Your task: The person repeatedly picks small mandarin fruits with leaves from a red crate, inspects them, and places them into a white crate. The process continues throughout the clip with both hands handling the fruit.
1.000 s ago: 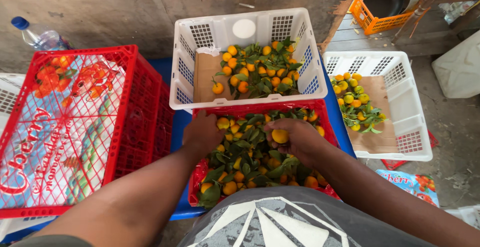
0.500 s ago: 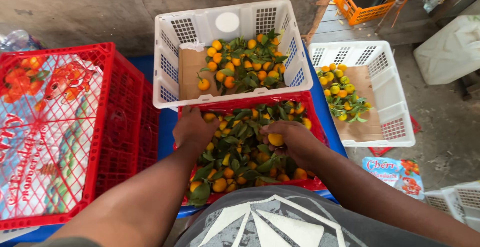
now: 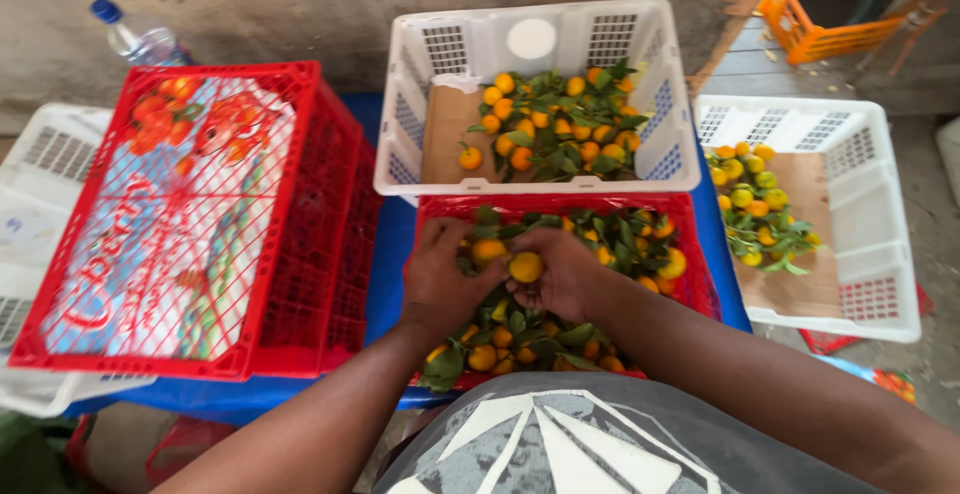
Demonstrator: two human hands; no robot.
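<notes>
While both hands work low in the red crate (image 3: 700,289) full of small oranges and green leaves, the right hand (image 3: 565,276) pinches one orange (image 3: 526,267) between thumb and fingers. The left hand (image 3: 440,279) curls around another orange (image 3: 489,251) just beside it. It looks like picking or pulling leaves off, though I cannot tell for sure. The next move likely needs a firm, gentle grip. Two white crates (image 3: 410,169) behind hold more oranges.
</notes>
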